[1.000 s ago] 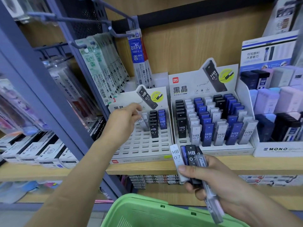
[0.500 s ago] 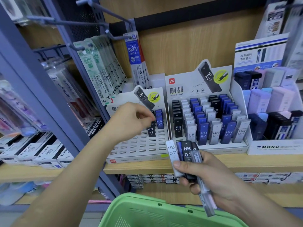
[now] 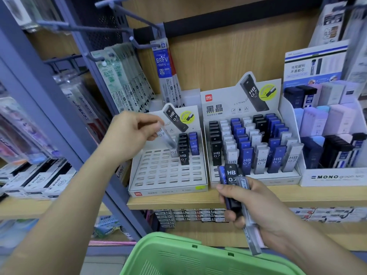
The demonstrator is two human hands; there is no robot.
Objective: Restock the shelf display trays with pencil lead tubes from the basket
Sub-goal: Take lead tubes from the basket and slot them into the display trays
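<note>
My left hand [image 3: 131,133] pinches a clear HB 0.7 lead tube [image 3: 167,136], tilted with its lower end over the back rows of the left display tray [image 3: 158,175]. That tray holds a short column of black tubes [image 3: 183,149], a few blue ones [image 3: 193,143] and a clear one; most of its slots are bare. My right hand [image 3: 256,211] grips a fan of several lead tubes [image 3: 232,181], black, blue and clear, in front of the shelf edge. The right display tray [image 3: 258,176] is nearly full. The green basket [image 3: 188,255] sits below at the frame's bottom.
Hanging refill packs [image 3: 127,80] on metal hooks crowd the upper left. A MONO lead display [image 3: 333,151] stands to the right of the trays. Pilot boxes [image 3: 39,181] lie on the lower left shelf behind a blue-grey upright post [image 3: 59,108].
The white tube left my right hand's bundle; my left hand now holds it and has lifted it over the left tray's back rows. My right hand stayed roughly in place.
</note>
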